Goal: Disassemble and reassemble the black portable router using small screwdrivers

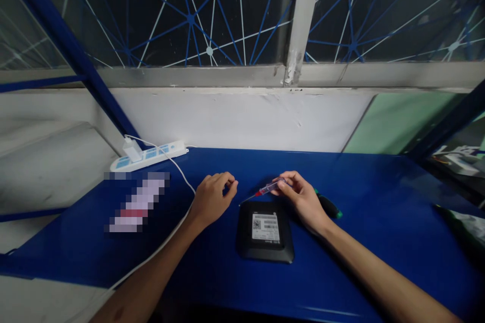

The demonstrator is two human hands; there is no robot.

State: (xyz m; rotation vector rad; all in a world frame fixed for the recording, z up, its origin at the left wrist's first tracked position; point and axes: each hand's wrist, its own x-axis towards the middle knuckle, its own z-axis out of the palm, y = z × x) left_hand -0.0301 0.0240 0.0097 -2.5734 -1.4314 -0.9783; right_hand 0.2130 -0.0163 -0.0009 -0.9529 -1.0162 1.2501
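Observation:
My right hand (303,199) grips a screwdriver (270,187) with a clear purple handle and a red collar. Its thin shaft slants down to the left, and the tip is near the far left corner of a black box-shaped device (246,247). That device lies flat with a white printed label (265,227) facing up. To the left of the tip, my left hand (212,199) is closed, thumb and fingers curled together; whatever they may hold is too small or hidden to make out. A black-and-green handle (329,205) lies partly behind my right hand.
A white power strip (162,151) with a plugged-in adapter (132,150) sits at the back left. Its white cable (178,167) runs forward under my left arm. A blurred-out pinkish item (142,199) lies on the blue table (212,282). A white wall (242,121) stands behind.

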